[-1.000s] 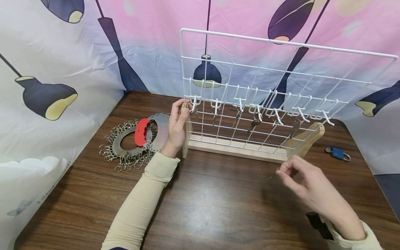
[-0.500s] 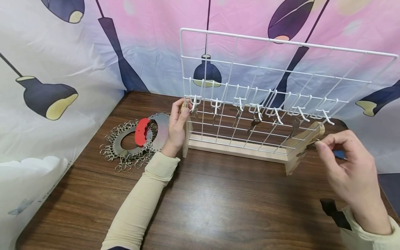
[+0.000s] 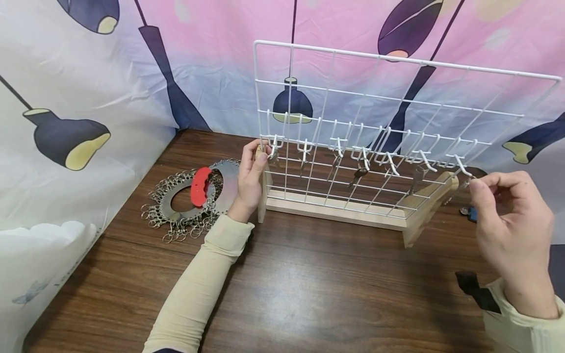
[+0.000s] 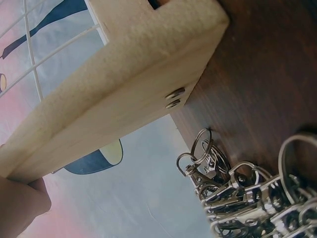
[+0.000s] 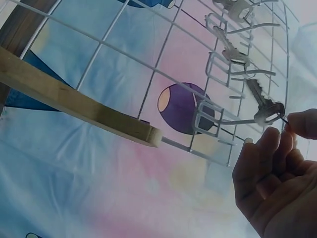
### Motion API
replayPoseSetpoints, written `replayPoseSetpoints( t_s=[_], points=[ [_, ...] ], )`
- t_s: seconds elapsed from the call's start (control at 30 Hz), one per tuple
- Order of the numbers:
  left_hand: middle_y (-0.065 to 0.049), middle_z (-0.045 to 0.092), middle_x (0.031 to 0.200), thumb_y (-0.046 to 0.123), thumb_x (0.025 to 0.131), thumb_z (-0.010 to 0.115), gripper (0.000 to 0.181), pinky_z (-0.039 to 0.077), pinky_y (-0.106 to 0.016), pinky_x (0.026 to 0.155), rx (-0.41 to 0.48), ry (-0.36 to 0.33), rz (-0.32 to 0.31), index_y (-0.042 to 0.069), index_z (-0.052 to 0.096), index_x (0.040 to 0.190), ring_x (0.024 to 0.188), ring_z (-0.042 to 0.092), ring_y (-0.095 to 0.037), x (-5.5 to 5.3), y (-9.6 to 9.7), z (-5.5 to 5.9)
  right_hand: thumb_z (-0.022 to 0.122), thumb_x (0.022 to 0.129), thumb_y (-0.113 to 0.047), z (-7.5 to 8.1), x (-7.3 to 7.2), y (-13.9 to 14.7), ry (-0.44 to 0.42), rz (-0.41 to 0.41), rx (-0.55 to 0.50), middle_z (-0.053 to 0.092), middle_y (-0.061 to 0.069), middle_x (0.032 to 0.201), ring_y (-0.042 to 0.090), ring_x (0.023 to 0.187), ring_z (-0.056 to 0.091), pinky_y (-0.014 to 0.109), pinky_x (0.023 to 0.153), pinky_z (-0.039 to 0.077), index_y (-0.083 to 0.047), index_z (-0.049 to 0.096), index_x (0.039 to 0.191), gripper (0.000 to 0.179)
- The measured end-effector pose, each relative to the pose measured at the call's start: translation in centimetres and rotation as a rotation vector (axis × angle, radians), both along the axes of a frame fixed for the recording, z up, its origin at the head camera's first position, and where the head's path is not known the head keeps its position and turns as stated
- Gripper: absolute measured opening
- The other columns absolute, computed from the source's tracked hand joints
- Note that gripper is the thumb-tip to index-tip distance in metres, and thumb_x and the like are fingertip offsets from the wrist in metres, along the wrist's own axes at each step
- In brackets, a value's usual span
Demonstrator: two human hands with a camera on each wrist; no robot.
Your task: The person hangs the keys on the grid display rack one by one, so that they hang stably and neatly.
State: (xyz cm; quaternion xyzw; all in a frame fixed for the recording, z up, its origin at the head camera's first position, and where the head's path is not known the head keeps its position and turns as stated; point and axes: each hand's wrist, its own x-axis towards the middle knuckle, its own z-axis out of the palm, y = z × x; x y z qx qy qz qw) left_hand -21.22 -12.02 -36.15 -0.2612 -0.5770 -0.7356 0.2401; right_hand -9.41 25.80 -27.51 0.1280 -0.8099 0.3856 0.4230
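In the head view, my left hand (image 3: 250,184) grips the left wooden side post of a white wire grid rack (image 3: 335,211); the left wrist view shows that post (image 4: 119,89) close up. A row of white hooks runs across the grid, and keys (image 3: 360,175) hang from several of them. At the right end, my right hand (image 3: 514,225) pinches a key (image 5: 267,110) by its thin ring between thumb and fingers. The ring is right at the tip of the rightmost hook (image 3: 460,164). In the right wrist view, the key's head overlaps the end of that hook.
Left of the rack lie metal discs edged with small rings and clips (image 3: 164,206), a red curved piece (image 3: 200,186) on top. A blue padlock (image 3: 473,214) sits right of the rack, partly behind my right hand. A printed cloth (image 3: 212,78) hangs behind the table.
My right hand has moved right and up from in front of the rack's base to the rightmost hook, carrying the key. The left hand has stayed on the post.
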Motion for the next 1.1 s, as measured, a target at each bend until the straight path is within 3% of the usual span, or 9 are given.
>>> replayPoseSetpoints(
  t_s=[0.2, 0.67, 0.83, 1.1],
  points=[
    [0.0, 0.051, 0.105, 0.008, 0.099, 0.037, 0.037, 0.038, -0.029, 0.09, -0.007, 0.004, 0.007, -0.018, 0.033, 0.126, 0.098, 0.048, -0.014, -0.02, 0.03, 0.01, 0.063, 0.092, -0.007, 0.09, -0.54, 0.28, -0.039, -0.016, -0.027, 0.056, -0.017, 0.08, -0.003, 0.063, 0.044, 0.009, 0.058, 0.033, 0.018, 0.057, 0.095, 0.026],
    [0.0, 0.051, 0.106, 0.008, 0.099, 0.037, 0.038, 0.038, -0.03, 0.089, -0.007, 0.002, 0.003, -0.018, 0.032, 0.125, 0.098, 0.048, -0.014, -0.1, -0.04, -0.11, 0.063, 0.092, -0.004, -0.12, -0.98, 0.73, -0.077, 0.035, -0.07, 0.061, -0.015, 0.078, -0.003, 0.063, 0.054, 0.009, 0.06, 0.04, 0.018, 0.059, 0.098, 0.024],
    [0.0, 0.051, 0.106, 0.008, 0.099, 0.037, 0.037, 0.038, -0.033, 0.09, -0.009, 0.003, 0.005, -0.018, 0.033, 0.125, 0.098, 0.048, -0.014, -0.07, -0.04, -0.11, 0.065, 0.091, -0.002, -0.24, -1.02, 0.76, -0.091, 0.06, -0.13, 0.062, -0.01, 0.075, 0.0, 0.062, 0.055, 0.009, 0.058, 0.04, 0.017, 0.06, 0.098, 0.021],
    [0.0, 0.051, 0.105, 0.007, 0.099, 0.036, 0.038, 0.037, -0.03, 0.09, -0.006, 0.011, 0.003, -0.02, 0.031, 0.125, 0.098, 0.048, -0.014, -0.09, -0.01, -0.09, 0.062, 0.093, -0.004, -0.43, -0.79, 0.67, -0.099, 0.056, -0.105, 0.061, -0.013, 0.077, 0.0, 0.064, 0.055, 0.01, 0.059, 0.041, 0.018, 0.059, 0.104, 0.024]
  ],
)
